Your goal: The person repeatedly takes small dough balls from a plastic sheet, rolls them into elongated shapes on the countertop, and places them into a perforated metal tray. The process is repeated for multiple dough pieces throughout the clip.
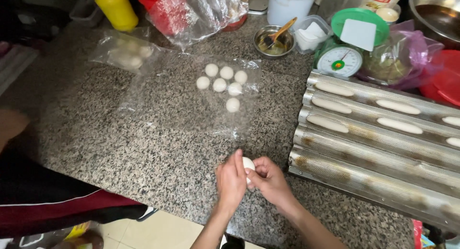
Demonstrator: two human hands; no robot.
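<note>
Both of my hands are cupped around one small white dough ball (248,164) just above the speckled granite counter (143,134). My left hand (231,179) wraps its left side, my right hand (268,178) its right side. Further back, several more white dough balls (223,84) lie on a clear plastic sheet (191,105). To the right stands a perforated, grooved metal baking tray (364,153) with several long shaped dough pieces (330,106) in its far grooves; the near grooves are bare.
A green kitchen scale (340,60), a small metal bowl with a brush (274,39), a white bucket (290,5), plastic bags and a yellow bottle (115,8) line the back. A bag of dough balls (125,52) sits back left. Another person's clothing (48,206) shows at left.
</note>
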